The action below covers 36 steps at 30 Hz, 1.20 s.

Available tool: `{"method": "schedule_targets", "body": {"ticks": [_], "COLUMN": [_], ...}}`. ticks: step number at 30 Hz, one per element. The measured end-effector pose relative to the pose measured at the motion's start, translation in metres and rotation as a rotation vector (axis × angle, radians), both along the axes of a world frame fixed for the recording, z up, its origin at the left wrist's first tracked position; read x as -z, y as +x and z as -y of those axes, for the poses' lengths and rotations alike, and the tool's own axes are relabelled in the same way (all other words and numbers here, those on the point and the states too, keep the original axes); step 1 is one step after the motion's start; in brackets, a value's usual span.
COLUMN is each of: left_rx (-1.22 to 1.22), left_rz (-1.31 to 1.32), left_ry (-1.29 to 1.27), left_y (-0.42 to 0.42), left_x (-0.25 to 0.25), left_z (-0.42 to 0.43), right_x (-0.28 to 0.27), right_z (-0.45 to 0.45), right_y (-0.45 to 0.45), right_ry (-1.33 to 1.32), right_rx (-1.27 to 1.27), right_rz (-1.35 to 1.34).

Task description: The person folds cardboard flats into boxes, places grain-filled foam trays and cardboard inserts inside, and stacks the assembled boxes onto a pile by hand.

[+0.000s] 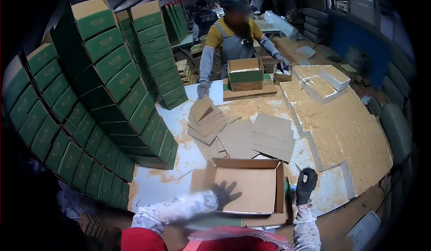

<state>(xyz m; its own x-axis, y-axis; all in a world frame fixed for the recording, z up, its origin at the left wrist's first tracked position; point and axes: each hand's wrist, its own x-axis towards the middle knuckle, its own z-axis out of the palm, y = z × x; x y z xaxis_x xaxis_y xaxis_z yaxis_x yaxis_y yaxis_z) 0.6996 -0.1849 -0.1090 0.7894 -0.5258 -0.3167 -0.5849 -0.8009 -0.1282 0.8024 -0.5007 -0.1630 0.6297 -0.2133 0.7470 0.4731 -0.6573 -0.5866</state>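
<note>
My left hand (227,195), in a dark glove, lies with fingers spread over the left part of an open cardboard box (251,190). My right hand (306,184), gloved too, is raised just right of the box. Its fingers are curled together around something small and thin, too small to name. Beyond the box lie flat grey cardboard sheets (273,136) and a loose pile of brown cardboard pieces (207,123). Another cardboard piece sticks out under the box's left side.
Tall stacks of green boxes (107,46) rise at the left. Across the table a co-worker (238,39) stands behind a green box (246,75), one gloved hand near the brown pieces. Framed trays of yellowish crumbs (345,129) cover the right side.
</note>
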Motion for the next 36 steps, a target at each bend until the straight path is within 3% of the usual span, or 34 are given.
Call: {"method": "schedule_targets", "body": {"ticks": [2,4,6,7,9,10,12,13,15,18,20,22,23,24,25,27,28,30,32,34,36], "left_rx": [0.032,0.09,0.184,0.199,0.227,0.152,0.126,0.083,0.148,0.157,-0.231,-0.646,-0.779,-0.914,-1.08,-1.209,-1.208,-1.169,-1.058,-0.913,-0.726], "left_rz": [0.076,-0.065,-0.114,-0.065,0.034,-0.008,-0.11,-0.215,-0.122,0.039,0.047,0.179,0.047,-0.059,-0.346,-0.547,-0.548,-0.493,-0.407,-0.29,-0.114], "left_ry": [-0.126,-0.059,-0.061,-0.083,-0.125,-0.311,-0.415,-0.721,-0.622,-0.37,-0.257,-0.53,-0.827,-1.132,-1.573,-1.941,-2.001,-2.035,-2.042,-2.018,-1.967], "left_y": [-0.002,0.009,0.015,0.015,0.013,0.015,0.024,0.032,0.039,0.029,0.01,-0.021,-0.038,-0.054,-0.072,-0.08,-0.073,-0.068,-0.061,-0.054,-0.045], "left_x": [-0.005,-0.018,-0.023,-0.036,-0.06,-0.053,-0.052,-0.038,-0.028,-0.005,0.009,0.037,0.116,0.193,0.194,0.173,0.162,0.13,0.093,0.046,-0.008], "left_z": [-0.001,-0.005,-0.032,-0.049,-0.083,-0.108,-0.137,-0.13,-0.09,-0.024,-0.016,-0.034,-0.067,-0.099,-0.098,-0.088,-0.086,-0.087,-0.093,-0.106,-0.131], "right_x": [-0.099,-0.098,-0.058,-0.034,-0.095,-0.106,-0.124,-0.111,-0.077,-0.036,-0.014,0.019,0.026,0.029,0.026,0.021,0.015,-0.018,-0.055,-0.042,-0.043], "right_z": [-0.046,-0.081,-0.087,-0.081,-0.053,-0.038,0.001,0.01,0.001,-0.048,-0.058,-0.053,-0.057,-0.062,-0.066,-0.08,-0.083,-0.082,-0.094,-0.105,-0.108], "right_y": [-0.023,-0.027,-0.025,-0.023,-0.026,-0.025,-0.021,-0.017,-0.008,-0.025,-0.025,-0.026,-0.031,-0.037,-0.039,-0.04,-0.041,-0.057,-0.044,-0.021,-0.003], "right_ry": [-0.204,-0.654,-1.248,-1.246,-0.908,-0.688,-0.864,-0.785,-0.678,-0.726,-0.768,-0.367,-0.272,-0.28,0.501,1.382,1.458,0.788,1.111,1.195,0.271], "right_rx": [-0.351,-0.736,-0.931,-0.91,-1.072,-1.091,-0.965,-1.013,-1.114,-1.014,-0.86,-0.507,-0.357,-0.378,-0.594,-0.74,-0.713,-0.936,-1.064,-1.086,-1.361], "right_rz": [0.027,-0.096,-0.613,-0.598,-0.492,-0.395,-0.349,-0.411,-0.404,-0.249,-0.348,-0.353,-0.497,-0.5,-0.812,-1.193,-1.283,-1.076,-1.328,-1.456,-0.676]}}
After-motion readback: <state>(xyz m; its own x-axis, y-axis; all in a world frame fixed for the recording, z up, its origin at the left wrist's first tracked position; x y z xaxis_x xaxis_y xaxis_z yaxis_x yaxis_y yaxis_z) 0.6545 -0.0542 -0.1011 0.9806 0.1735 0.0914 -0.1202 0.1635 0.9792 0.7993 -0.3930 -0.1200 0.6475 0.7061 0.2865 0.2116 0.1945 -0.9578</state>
